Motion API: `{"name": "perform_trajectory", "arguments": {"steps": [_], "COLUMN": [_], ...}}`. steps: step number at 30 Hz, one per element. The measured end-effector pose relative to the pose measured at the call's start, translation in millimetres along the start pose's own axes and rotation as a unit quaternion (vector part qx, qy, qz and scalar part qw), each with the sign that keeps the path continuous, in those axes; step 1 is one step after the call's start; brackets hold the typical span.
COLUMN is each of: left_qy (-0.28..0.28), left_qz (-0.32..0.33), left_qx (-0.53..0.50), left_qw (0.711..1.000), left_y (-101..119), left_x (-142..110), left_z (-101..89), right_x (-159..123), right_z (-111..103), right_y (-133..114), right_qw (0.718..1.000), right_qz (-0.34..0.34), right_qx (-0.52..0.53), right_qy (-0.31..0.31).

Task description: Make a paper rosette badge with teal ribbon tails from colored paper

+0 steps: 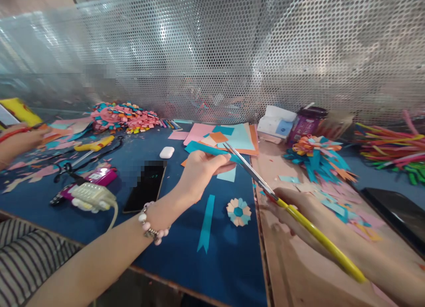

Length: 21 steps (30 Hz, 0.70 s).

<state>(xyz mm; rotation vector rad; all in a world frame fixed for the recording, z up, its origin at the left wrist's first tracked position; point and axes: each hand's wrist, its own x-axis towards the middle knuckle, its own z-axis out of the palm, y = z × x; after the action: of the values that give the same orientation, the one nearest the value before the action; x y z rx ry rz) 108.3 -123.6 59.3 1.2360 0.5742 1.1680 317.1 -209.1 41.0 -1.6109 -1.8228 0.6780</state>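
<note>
- The left hand (199,174) has a narrow grip, thumb and fingers pinching the blue paper (195,147).
- The blue paper is raised over the surface (232,262), in front of the coloured sheets (247,134).
- The right hand (302,201) has its grip closed round the scissors (259,178); their blades point at the paper's right end, and whether they bite into it I cannot tell.
- Below the left hand, a blue strip (207,223) lies flat, its near end notched.
- Just right of the strip sits a paper rosette (238,211) with a blue centre.
- Left of the left hand lie a phone (148,185) and, farther back, a white case (166,152).
- A co-worker's hand (36,133) shows at the far left.
</note>
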Motion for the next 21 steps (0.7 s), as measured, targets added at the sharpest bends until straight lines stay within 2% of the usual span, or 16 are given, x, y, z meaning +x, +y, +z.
{"name": "perform_trajectory", "arguments": {"steps": [21], "left_qy": [0.008], "left_qz": [0.017], "left_qx": [-0.017], "left_qw": [1.000], "left_y": [-0.7], "left_x": [-2.7], "left_z": [1.3], "right_x": [-2.9], "right_z": [-1.7], "right_y": [-3.0], "right_qw": [0.995], "right_qz": [-0.008], "right_qx": [-0.098], "right_qy": [-0.032]}}
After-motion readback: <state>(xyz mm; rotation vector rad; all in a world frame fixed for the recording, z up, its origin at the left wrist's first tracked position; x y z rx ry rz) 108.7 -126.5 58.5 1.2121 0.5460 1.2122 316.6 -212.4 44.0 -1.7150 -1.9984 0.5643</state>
